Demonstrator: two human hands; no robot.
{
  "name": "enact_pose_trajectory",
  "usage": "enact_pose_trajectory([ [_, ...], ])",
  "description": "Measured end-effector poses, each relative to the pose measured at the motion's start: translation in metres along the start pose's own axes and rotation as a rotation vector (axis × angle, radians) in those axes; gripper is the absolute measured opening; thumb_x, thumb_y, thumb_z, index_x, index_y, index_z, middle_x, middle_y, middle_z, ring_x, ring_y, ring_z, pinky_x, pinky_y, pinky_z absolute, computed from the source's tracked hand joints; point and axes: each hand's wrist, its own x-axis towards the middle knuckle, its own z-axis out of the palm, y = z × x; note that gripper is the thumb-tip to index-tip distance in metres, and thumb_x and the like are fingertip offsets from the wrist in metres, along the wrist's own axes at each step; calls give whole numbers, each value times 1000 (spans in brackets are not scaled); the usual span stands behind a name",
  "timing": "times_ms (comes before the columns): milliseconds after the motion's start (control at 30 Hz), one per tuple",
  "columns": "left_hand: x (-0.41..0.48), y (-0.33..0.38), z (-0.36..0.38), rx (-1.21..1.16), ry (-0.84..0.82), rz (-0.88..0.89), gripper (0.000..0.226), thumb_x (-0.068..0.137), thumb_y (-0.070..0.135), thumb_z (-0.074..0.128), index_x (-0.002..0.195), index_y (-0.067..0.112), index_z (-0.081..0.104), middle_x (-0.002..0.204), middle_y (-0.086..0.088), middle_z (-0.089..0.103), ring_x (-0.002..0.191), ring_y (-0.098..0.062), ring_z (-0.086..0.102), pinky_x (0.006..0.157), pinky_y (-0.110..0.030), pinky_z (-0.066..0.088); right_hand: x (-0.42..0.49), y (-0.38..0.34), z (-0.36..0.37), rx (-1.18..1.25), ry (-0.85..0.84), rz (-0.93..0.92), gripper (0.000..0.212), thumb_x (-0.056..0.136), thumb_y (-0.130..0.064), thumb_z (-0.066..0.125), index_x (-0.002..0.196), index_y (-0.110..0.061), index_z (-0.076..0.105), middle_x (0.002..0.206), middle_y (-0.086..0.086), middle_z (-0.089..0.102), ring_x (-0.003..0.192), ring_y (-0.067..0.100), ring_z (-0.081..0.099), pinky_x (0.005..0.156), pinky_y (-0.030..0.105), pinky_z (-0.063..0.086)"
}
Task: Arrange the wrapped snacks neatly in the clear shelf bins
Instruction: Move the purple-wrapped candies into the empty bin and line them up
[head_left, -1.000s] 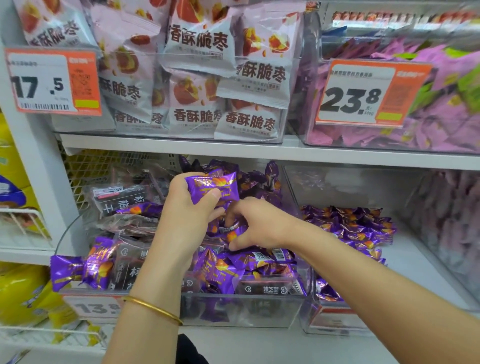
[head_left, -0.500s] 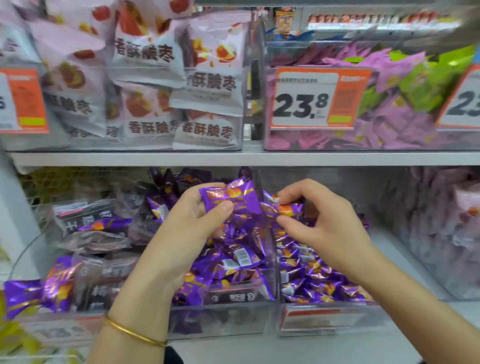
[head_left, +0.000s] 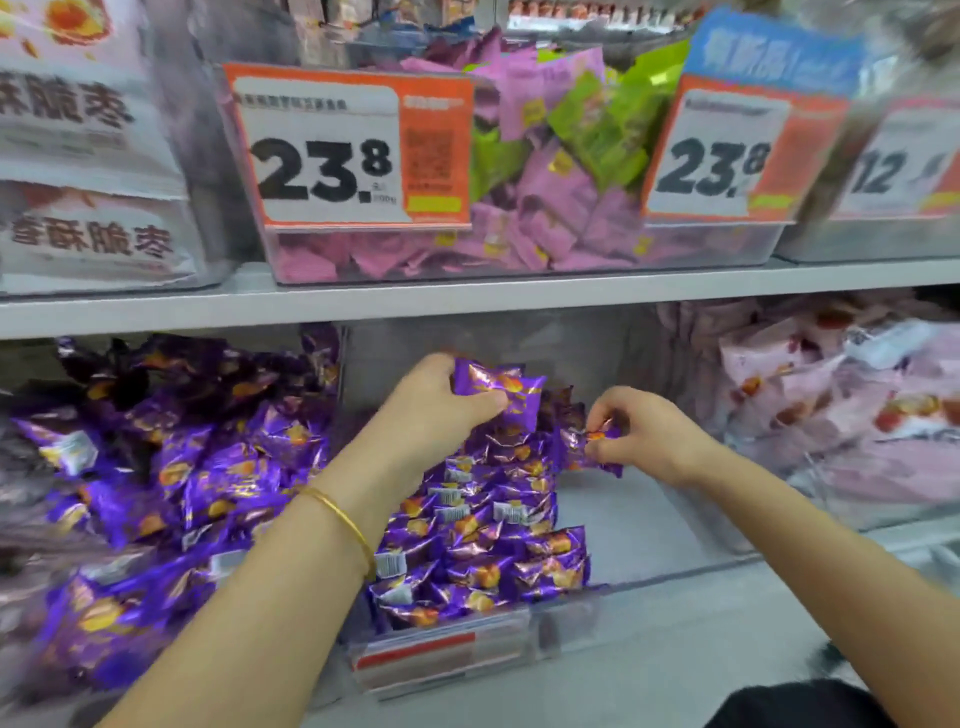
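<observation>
My left hand (head_left: 441, 410) grips a purple wrapped snack (head_left: 506, 389) above the middle clear bin (head_left: 649, 566) on the lower shelf. My right hand (head_left: 644, 434) pinches a second purple snack (head_left: 584, 447) low over the same bin, near its back. Several purple snacks (head_left: 493, 540) lie in rows along this bin's left half; its right half shows bare floor. The bin to the left holds a loose heap of the same purple snacks (head_left: 171, 467).
The upper shelf (head_left: 467, 299) carries bins of pink and green packets (head_left: 561, 171) with orange price tags (head_left: 353, 148), and white date-snack bags (head_left: 78, 156) at left. A bin of pale pink packets (head_left: 841, 405) stands to the right of the middle bin.
Both hands have moved right, from the left bin over to the middle bin. Each still holds its purple snack, and the right hand has dropped lower toward the bin's back.
</observation>
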Motion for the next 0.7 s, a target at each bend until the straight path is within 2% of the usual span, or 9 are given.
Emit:
enact_pose_trajectory([
  [67,13,1,11,4,-22,4,13,85,12,66,97,13,62,94,-6,68,75,-12,60,72,-25,48,4,11,2,-66,-91,-14,24,70,-7,74,78,-21,56,69,-12,50,60,4,46,56,12,37],
  [167,28,0,26,21,-15,-23,19,83,14,68,101,14,61,94,-4,67,80,-14,61,69,-20,47,8,28,4,-141,-160,-30,31,70,-8,74,92,-17,54,74,-7,51,69,15,47,56,13,35],
  [200,33,-1,30,37,-7,-30,23,83,15,69,104,13,60,96,-4,66,80,-13,61,68,-18,46,10,32,4,-155,-170,-36,37,71,-9,75,101,-14,53,81,-2,54,74,17,48,58,15,35],
  [300,40,-6,41,67,3,-33,32,84,19,68,113,15,58,101,-2,65,79,-7,58,62,-14,44,13,37,6,-210,-207,-34,53,73,-12,76,117,-3,49,108,10,59,95,23,55,77,24,39],
  [367,41,-10,47,74,-4,-39,36,84,20,68,118,17,56,103,0,63,84,-9,59,65,-16,43,15,38,11,-250,-247,-28,50,76,-13,74,118,-1,51,114,13,59,104,26,55,81,24,37],
  [433,42,-13,52,78,-9,-47,35,84,19,68,117,16,56,105,-1,63,92,-15,60,70,-20,45,16,37,17,-298,-258,-38,44,78,-16,72,117,-5,54,114,13,58,105,27,54,81,24,37],
  [567,41,-20,59,64,-37,-83,24,83,15,68,104,19,59,96,-1,66,86,-15,62,67,-19,47,17,39,25,-348,-227,10,44,82,-24,67,122,-19,51,113,12,50,105,31,53,88,37,46],
  [633,41,-25,60,72,-44,-95,27,81,15,70,106,17,61,92,-1,67,86,-16,63,68,-22,47,16,39,29,-316,-205,23,48,82,-21,67,125,-17,47,117,12,49,108,32,53,90,37,45],
  [700,41,-29,61,108,-54,-96,29,79,17,71,106,19,62,94,-2,66,87,-16,63,69,-21,46,15,37,29,-248,-167,39,52,80,-17,69,125,-9,43,118,14,51,103,31,54,83,32,44],
])
